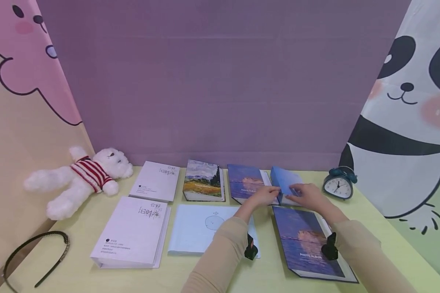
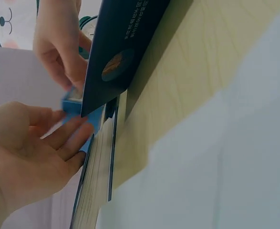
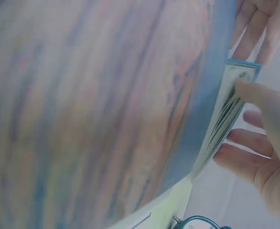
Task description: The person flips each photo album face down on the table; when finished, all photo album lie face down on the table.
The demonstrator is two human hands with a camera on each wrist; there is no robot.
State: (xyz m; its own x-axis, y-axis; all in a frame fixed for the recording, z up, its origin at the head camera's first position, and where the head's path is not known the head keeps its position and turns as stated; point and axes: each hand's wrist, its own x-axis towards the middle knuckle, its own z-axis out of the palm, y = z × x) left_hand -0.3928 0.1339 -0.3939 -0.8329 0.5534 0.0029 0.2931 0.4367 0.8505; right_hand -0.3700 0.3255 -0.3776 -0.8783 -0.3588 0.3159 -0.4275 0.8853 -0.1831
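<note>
Both hands are at a small blue album [image 1: 284,179] at the back right of the table. My right hand [image 1: 308,194] grips its near end; in the right wrist view the thumb [image 3: 259,93] lies on the page edges [image 3: 223,109] and the fingers are on the far side. My left hand [image 1: 265,196] is at the album's left side, its fingers fairly straight and right at the blue cover [image 2: 73,106] in the left wrist view. Under the left hand lies a photo album with a sea-cliff cover [image 1: 242,179]. A larger one like it [image 1: 300,244] lies below the right forearm.
Left of the hands lie a landscape-cover album [image 1: 203,181], two white albums [image 1: 154,179] [image 1: 128,234] and a pale blue album [image 1: 190,232]. An alarm clock [image 1: 338,185] stands at the right. A white teddy bear [image 1: 91,173] and a black headband [image 1: 64,252] are at the left.
</note>
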